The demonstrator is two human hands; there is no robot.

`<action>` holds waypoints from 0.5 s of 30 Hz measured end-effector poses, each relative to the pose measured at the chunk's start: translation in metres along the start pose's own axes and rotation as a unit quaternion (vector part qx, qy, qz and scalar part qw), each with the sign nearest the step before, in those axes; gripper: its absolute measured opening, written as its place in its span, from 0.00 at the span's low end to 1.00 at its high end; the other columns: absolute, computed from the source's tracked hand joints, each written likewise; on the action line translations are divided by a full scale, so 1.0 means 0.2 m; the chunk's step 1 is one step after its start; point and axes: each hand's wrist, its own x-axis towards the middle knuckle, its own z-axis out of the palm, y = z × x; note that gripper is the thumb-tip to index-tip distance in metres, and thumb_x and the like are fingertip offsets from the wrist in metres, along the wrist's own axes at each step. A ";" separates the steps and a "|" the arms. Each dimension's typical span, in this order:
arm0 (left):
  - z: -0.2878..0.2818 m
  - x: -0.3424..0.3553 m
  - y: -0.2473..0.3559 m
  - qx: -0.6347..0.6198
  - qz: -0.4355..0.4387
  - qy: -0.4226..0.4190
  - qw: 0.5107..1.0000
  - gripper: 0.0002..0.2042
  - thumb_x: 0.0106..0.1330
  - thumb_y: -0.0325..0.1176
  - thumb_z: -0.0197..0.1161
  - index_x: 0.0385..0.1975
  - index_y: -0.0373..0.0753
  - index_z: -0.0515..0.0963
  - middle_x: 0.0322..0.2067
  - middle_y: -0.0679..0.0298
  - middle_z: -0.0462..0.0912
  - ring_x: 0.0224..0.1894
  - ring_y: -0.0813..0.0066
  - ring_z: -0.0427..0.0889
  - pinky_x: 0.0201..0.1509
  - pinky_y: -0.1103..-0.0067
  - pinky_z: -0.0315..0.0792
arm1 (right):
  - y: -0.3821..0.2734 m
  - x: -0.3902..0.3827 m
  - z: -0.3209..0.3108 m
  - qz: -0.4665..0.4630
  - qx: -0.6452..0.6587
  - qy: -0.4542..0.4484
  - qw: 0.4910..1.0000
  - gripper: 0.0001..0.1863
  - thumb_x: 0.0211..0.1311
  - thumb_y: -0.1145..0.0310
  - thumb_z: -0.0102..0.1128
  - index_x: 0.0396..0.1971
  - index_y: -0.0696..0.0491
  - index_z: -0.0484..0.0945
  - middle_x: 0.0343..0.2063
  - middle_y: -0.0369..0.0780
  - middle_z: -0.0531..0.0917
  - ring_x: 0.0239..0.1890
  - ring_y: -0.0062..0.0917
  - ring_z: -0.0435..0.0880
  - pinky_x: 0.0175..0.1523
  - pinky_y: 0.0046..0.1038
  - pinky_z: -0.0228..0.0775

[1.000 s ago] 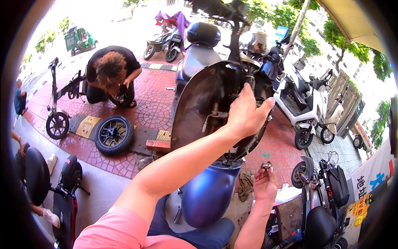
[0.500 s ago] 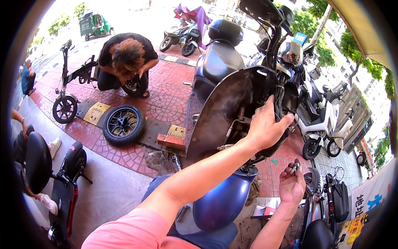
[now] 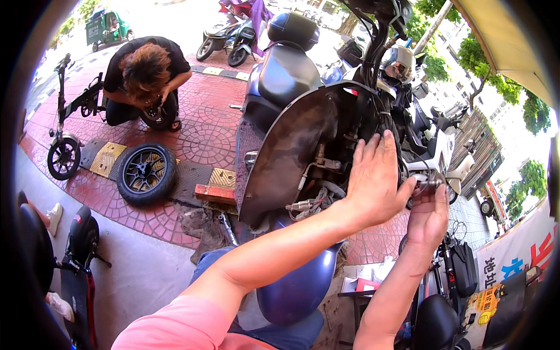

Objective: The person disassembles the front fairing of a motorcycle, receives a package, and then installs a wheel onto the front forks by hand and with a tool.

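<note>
A dark scooter stands in front of me with its front panel off, so wires and a connector show inside. My left hand reaches up to the scooter's open front, fingers spread, flat against the frame by the wiring. Just to its right, my right hand is raised and pinches a small dark metal part between its fingertips. A blue front fender sits below my arms.
A person in black crouches on the red brick paving over a small wheel. A loose tyre lies by yellow ramps. A small kick scooter stands at left. More scooters are parked at right and behind.
Both hands have risen and come together at the scooter's front. The right hand lifted the small part up beside the left hand. The view shifted closer.
</note>
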 end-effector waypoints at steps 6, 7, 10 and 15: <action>-0.02 0.01 -0.08 0.040 0.038 -0.011 0.998 0.48 0.73 0.58 0.59 0.72 0.15 0.54 0.66 0.27 0.68 0.72 0.32 0.65 0.78 0.48 0.53 | -0.06 0.20 0.26 -0.054 -0.004 -0.022 0.998 0.13 0.77 0.69 0.61 0.55 0.59 0.80 0.44 0.43 0.88 0.46 0.30 0.88 0.53 0.31 0.81; -0.02 0.00 -0.08 0.031 0.037 -0.017 0.999 0.47 0.74 0.58 0.58 0.72 0.15 0.54 0.66 0.27 0.68 0.71 0.32 0.65 0.77 0.50 0.55 | -0.06 0.24 0.27 -0.047 -0.007 -0.024 0.999 0.13 0.76 0.69 0.62 0.54 0.59 0.80 0.44 0.44 0.88 0.47 0.30 0.88 0.53 0.33 0.82; -0.06 0.00 -0.11 0.019 0.029 -0.042 0.998 0.46 0.76 0.58 0.56 0.73 0.17 0.53 0.65 0.28 0.69 0.70 0.32 0.67 0.76 0.54 0.58 | 0.01 0.34 0.25 0.005 0.020 -0.004 1.000 0.10 0.75 0.67 0.64 0.48 0.58 0.80 0.41 0.43 0.87 0.45 0.32 0.88 0.50 0.36 0.83; -0.19 -0.02 -0.10 0.003 0.030 -0.100 0.995 0.42 0.80 0.57 0.51 0.74 0.18 0.56 0.65 0.30 0.70 0.69 0.34 0.69 0.75 0.56 0.60 | 0.07 0.20 0.17 0.049 0.107 0.053 0.992 0.13 0.75 0.58 0.65 0.45 0.54 0.80 0.39 0.38 0.85 0.44 0.28 0.84 0.54 0.36 0.77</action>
